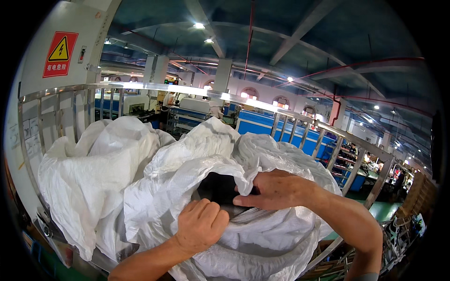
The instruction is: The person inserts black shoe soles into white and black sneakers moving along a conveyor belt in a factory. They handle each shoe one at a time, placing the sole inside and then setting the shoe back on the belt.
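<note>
From where I stand, the biggest thing is the steel-railed frame [176, 88] curving around the load from nine o'clock through twelve to three; loose cloth pressed against its bars could snag if it were dragged sideways. Inside it, straight in front of the person, sits the open white woven sack [262, 229], slack and heavily creased. With walls this limp, I judge the mouth could fold shut over the wrist the moment support is lost. A neighbouring white sack [110, 164] slumps at ten o'clock, and white cloth bulges at one o'clock, though I can't tell whether that belongs to another sack; either bulk could lean in and crowd the opening.

The dark contents [218, 186] lie down in the sack's mouth, too shadowed to identify, so a blind grab might catch the wrong part or a fold of fabric. At seven o'clock of the mouth, the left hand [202, 225] has its fingers curled tight over the near rim; a slip there would let the edge drop. At three o'clock, the right hand [276, 189] points its thumb inward; its other fingers are mostly hidden, so I can't tell whether they grip anything.
</note>
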{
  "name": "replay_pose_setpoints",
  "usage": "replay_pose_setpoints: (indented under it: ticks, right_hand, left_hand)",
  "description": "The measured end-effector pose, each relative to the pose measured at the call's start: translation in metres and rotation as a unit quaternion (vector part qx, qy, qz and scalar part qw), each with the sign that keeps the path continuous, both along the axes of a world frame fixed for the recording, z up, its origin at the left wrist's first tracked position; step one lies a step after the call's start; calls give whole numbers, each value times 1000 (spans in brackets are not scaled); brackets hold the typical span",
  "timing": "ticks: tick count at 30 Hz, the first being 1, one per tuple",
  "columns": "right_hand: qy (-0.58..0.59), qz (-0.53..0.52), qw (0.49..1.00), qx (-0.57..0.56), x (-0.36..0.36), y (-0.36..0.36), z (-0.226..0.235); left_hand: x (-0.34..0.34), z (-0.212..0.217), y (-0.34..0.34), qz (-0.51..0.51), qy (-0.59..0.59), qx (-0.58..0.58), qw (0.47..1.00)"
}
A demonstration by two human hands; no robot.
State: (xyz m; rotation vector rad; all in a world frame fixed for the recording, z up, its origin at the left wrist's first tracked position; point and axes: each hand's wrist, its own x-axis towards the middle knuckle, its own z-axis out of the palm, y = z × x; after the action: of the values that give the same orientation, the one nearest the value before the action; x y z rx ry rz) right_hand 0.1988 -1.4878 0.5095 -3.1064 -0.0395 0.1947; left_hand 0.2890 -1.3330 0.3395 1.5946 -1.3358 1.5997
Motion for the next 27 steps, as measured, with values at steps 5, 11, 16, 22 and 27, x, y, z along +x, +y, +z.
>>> replay_pose_setpoints:
  ticks: [5, 11, 16, 22, 27]
  right_hand:
    - [-120, 149, 981, -24, 3, -4, -36]
    - [-131, 161, 969, -134, 4, 4, -40]
    - [-188, 184, 961, -87, 14, -5, -47]
    - [-159, 87, 978, -103, 36, 8, -44]
    - [-231, 85, 961, -128, 44, -17, -14]
  left_hand:
    - [3, -2, -4, -26, -26, -16, 999]
    - [3, 0, 1, -31, 3, 30, 999]
    - [-11, 4, 12, -34, 71, 101, 992]
    - [-34, -3, 15, -139, 126, 197, 962]
    - [-38, -3, 31, -144, 202, 236, 940]
